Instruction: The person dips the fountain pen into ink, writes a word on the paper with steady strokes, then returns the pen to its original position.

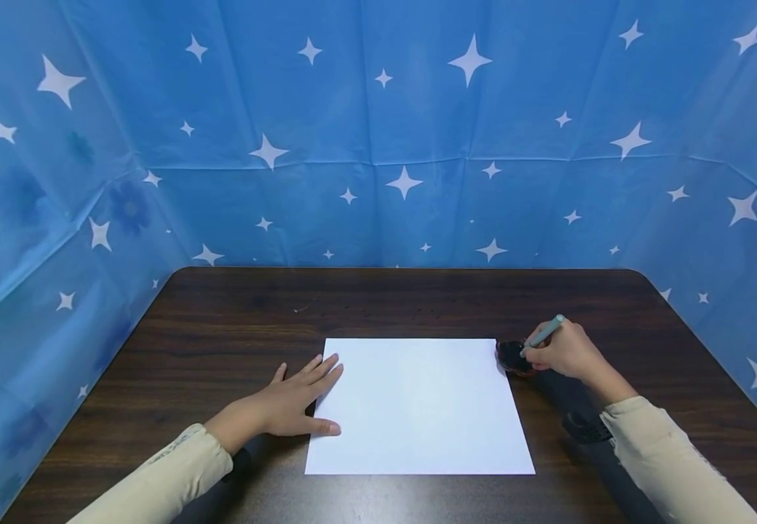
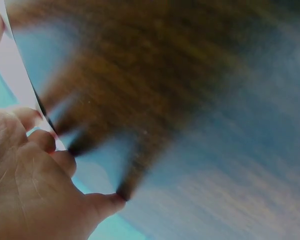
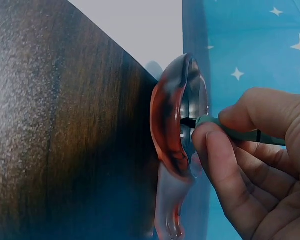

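A white sheet of paper (image 1: 418, 407) lies on the dark wooden table. Spread fingers of my left hand (image 1: 296, 400) rest on its left edge; the left wrist view shows the palm (image 2: 30, 180) and fingers along that edge. My right hand (image 1: 565, 353) pinches a slim green brush pen (image 1: 545, 331) between thumb and fingers, beside the sheet's upper right corner. Its black tip (image 3: 188, 121) is inside a small, glossy, see-through reddish dish (image 3: 167, 120), which looks dark inside in the head view. Whether the tip touches the dish's bottom, I cannot tell.
The wooden table (image 1: 234, 320) stretches beyond the sheet on all sides. A blue curtain (image 1: 378, 124) with white stars hangs behind the table's far edge and along both sides. Arm shadows fall on the tabletop.
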`<move>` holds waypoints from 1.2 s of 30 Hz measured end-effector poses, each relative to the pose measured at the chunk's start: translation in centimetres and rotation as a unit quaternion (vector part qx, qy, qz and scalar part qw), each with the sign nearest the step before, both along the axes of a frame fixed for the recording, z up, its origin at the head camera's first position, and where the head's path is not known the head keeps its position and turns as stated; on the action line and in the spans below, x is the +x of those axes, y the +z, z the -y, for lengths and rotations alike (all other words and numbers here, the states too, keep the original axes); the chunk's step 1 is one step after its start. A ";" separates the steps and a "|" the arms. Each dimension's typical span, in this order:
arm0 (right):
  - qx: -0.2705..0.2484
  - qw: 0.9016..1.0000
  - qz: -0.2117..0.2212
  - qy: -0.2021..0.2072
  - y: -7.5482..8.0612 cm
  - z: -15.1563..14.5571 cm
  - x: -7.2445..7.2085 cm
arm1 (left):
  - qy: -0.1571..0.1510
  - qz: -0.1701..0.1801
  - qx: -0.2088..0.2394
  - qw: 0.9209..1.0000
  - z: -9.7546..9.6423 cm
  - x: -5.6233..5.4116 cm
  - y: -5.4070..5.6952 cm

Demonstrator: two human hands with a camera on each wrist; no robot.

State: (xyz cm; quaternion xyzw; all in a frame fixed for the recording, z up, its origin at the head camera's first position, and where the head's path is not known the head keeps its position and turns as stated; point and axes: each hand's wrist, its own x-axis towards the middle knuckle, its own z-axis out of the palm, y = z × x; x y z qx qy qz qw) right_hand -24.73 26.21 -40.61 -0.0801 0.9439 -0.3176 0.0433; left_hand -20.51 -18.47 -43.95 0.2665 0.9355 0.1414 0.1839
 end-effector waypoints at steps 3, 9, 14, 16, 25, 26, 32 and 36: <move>0.001 1.000 -0.004 0.002 0.0 0.1 0.0 | 0.001 -0.001 0.001 1.000 0.0 0.1 0.1; 0.006 1.000 0.000 -0.007 0.0 0.2 0.2 | -0.009 0.003 0.002 1.000 0.0 0.2 0.4; -0.008 1.000 0.002 -0.003 -0.1 0.3 0.1 | -0.011 0.004 0.002 1.000 0.0 0.2 0.6; -0.016 1.000 0.003 -0.007 -0.2 0.3 -0.1 | -0.010 0.001 0.003 1.000 0.0 0.2 0.6; -0.014 1.000 0.007 -0.009 -0.2 0.0 0.0 | -0.015 -0.002 0.002 1.000 0.0 0.2 0.1; -0.013 1.000 0.005 -0.002 -0.2 0.0 0.0 | -0.016 -0.002 0.003 1.000 0.0 0.2 0.0; -0.014 1.000 -0.001 0.002 -0.3 0.1 0.0 | -0.020 0.004 -0.006 1.000 0.1 0.2 0.1; -0.009 1.000 0.005 -0.009 -0.3 0.1 0.1 | -0.019 0.010 -0.012 1.000 0.0 0.3 0.3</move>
